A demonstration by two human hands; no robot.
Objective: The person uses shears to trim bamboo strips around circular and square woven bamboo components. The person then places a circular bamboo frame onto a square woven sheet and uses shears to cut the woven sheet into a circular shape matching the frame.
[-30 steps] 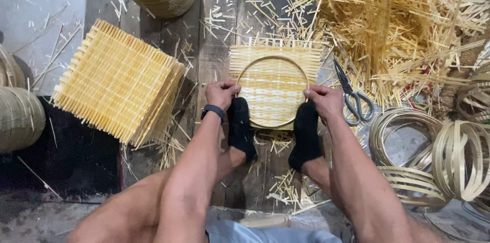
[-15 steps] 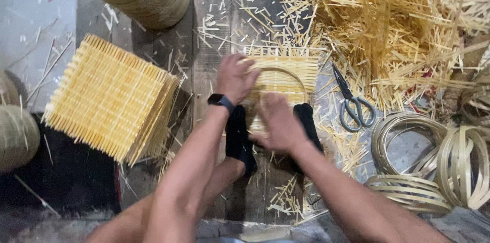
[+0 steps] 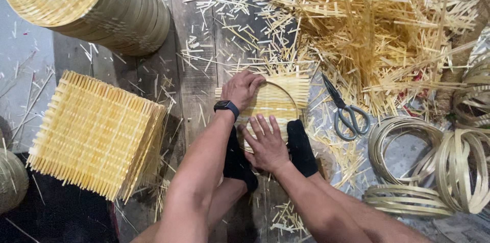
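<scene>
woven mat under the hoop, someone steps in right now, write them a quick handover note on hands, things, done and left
Left hand: curled over the upper left edge of the woven mat, on the round hoop.
Right hand: flat, fingers spread, pressing the mat's lower part.
Both socked feet sit at the mat's near edge.
Scissors lie just right of the mat, untouched.
Stack of square mats to the left, spare hoops to the right, finished stack top left.
Done: hoop laid on the mat. Left: the mat's corners still stick out untrimmed.

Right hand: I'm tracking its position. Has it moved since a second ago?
Yes. The right hand moved leftward, away from the scissors, onto the woven mat's near side.
</scene>
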